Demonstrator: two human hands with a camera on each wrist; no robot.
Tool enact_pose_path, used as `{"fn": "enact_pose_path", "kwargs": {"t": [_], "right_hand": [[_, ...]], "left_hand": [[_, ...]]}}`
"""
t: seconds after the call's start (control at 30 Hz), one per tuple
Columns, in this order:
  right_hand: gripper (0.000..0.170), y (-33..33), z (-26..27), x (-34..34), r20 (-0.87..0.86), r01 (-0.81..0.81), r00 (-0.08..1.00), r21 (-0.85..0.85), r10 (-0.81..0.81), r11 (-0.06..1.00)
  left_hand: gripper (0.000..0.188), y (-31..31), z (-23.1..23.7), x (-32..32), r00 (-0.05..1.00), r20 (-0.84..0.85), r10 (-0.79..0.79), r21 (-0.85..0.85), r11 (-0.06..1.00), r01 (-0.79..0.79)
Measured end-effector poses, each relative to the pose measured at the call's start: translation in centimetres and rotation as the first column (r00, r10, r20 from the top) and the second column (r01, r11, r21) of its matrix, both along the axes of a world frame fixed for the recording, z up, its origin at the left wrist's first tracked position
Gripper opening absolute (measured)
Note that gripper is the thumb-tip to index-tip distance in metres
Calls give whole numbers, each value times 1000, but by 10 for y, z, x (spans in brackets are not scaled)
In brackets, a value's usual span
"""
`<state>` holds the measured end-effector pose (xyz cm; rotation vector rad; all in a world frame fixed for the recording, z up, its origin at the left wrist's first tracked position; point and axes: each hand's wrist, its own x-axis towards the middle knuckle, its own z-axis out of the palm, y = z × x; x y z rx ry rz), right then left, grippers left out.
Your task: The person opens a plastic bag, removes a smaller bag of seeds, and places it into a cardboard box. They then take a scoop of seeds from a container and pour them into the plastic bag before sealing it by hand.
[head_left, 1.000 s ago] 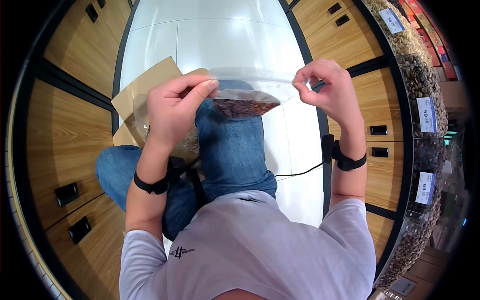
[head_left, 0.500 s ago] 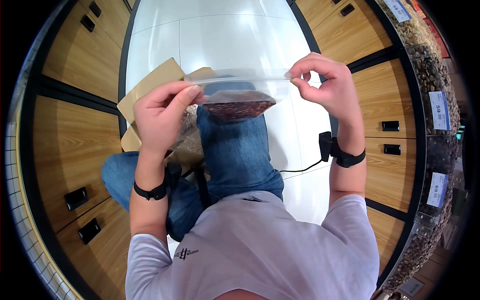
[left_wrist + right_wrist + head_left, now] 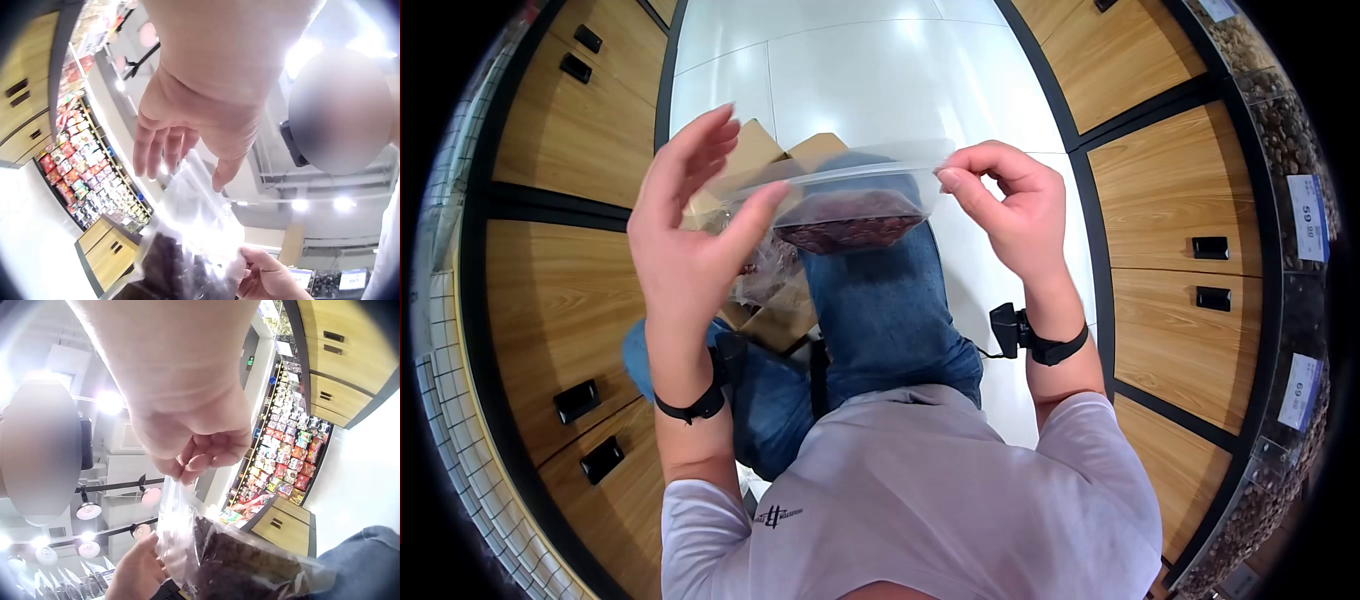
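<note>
A clear zip-lock plastic bag [image 3: 855, 225] with dark reddish-brown dried pieces at its bottom hangs above the person's knee. My right hand [image 3: 1030, 215] pinches the top right corner of the bag between thumb and forefinger. At the bag's other end my left hand [image 3: 680, 220] is spread, thumb apart from the fingers, with the top left corner of the bag between them. The left wrist view shows the left fingers extended over the upper edge of the bag [image 3: 200, 206]. From the right wrist view, the right fingertips grip the seal strip of the bag [image 3: 237, 556].
Below the left hand stands an open cardboard box [image 3: 775, 320] holding clear plastic packaging [image 3: 760, 270]. Wooden cabinets [image 3: 1170, 200] with black handles line both sides of the pale tiled floor [image 3: 870, 70]. Bulk bins with price tags [image 3: 1307, 215] run along the right.
My left hand has let go of the bag's left corner and spread its fingers. The right hand keeps its pinch and has shifted somewhat left with the bag.
</note>
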<state>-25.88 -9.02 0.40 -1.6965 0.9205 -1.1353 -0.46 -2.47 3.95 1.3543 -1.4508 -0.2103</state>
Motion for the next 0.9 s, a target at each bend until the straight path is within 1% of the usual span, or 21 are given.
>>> {"fn": "enact_pose_path", "kwargs": {"t": [0.03, 0.07, 0.1, 0.13, 0.17, 0.2, 0.23, 0.3, 0.37, 0.4, 0.47, 0.5, 0.57, 0.67, 0.77, 0.83, 0.9], "right_hand": [[9, 2, 0, 4, -9, 13, 1000, -31, -13, 999], [9, 3, 0, 8, -2, 18, 1000, -63, -18, 998], [9, 4, 0, 10, 3, 10, 1000, -62, -10, 998], [7, 5, 1, 13, -24, 10, 1000, -115, -13, 993], [6, 6, 1, 15, -51, 9, 999, -169, -18, 986], [6, 7, 0, 17, -84, 18, 996, -200, -36, 980], [6, 7, 0, 19, -79, 16, 996, -201, -32, 979], [7, 8, -2, 22, -12, 35, 999, -249, -39, 968], [7, 8, -5, 22, 9, 45, 999, -255, -44, 966], [7, 8, -7, 21, 16, 55, 999, -259, -52, 964], [8, 7, -10, 19, 28, 70, 998, -260, -65, 963], [8, 6, -11, 19, 37, 77, 997, -275, -70, 958], [8, 7, -13, 19, 52, 84, 996, -285, -72, 955], [8, 5, -12, 19, 84, 85, 994, -298, -63, 951], [9, 5, -14, 18, 112, 94, 992, -275, -66, 957], [9, 5, -16, 18, 153, 99, 986, -208, -68, 973], [9, 6, -17, 17, 152, 101, 986, -202, -71, 974]], "left_hand": [[42, 2, 11, -3, 1000, 7, 6, 4, 1000, -6], [37, 4, 22, -10, 983, 176, -52, 23, 999, 48], [32, 5, 30, -18, 935, 338, -110, 51, 994, 98], [24, 3, 36, -30, 935, 336, -110, 55, 994, 97], [24, 1, 41, -38, 934, 341, -105, 57, 994, 91], [23, -2, 45, -43, 933, 327, -151, 164, 981, 101], [23, -6, 47, -47, 932, 307, -195, 269, 957, 111], [22, -15, 46, -50, 933, 290, -212, 283, 950, 128], [20, -21, 45, -52, 949, 184, -255, 397, 903, 165], [20, -21, 45, -54, 947, 189, -259, 401, 901, 166], [18, -22, 47, -58, 958, 113, -262, 533, 830, 164], [18, -23, 46, -59, 957, 115, -265, 536, 828, 164], [16, -24, 44, -59, 967, 63, -245, 537, 825, 174], [14, -25, 45, -61, 962, 58, -265, 550, 813, 191], [11, -27, 46, -65, 951, 101, -292, 513, 835, 202], [11, -28, 42, -66, 948, 105, -302, 498, 840, 213], [10, -29, 40, -67, 944, 110, -312, 485, 845, 223]]}}
